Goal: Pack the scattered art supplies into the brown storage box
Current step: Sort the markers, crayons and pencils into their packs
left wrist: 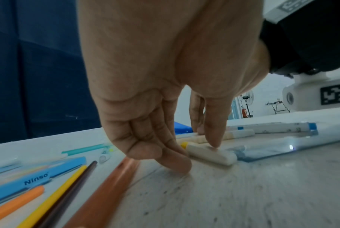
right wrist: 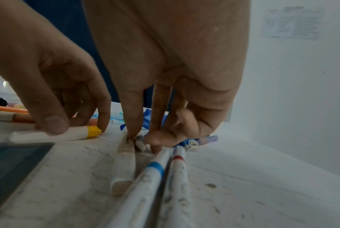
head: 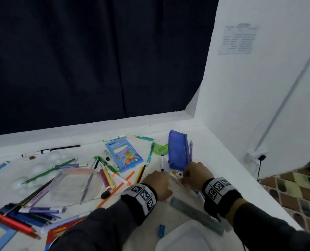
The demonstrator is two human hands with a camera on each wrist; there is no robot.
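— Counted near the table's (head: 214, 147) right edge?
— 1 blue pencil case (head: 178, 150), 2 hands beside it.
— Grips?
— Left hand (left wrist: 165, 77) pinching yellow-tipped marker (left wrist: 210, 152). Right hand (right wrist: 165, 69), fingers down, pinching brown-tipped marker (right wrist: 124, 163).

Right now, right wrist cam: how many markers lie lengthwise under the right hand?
3: a beige-bodied marker on the left, a blue-banded marker beside it, and a red-banded marker rightmost. The right hand may hide more.
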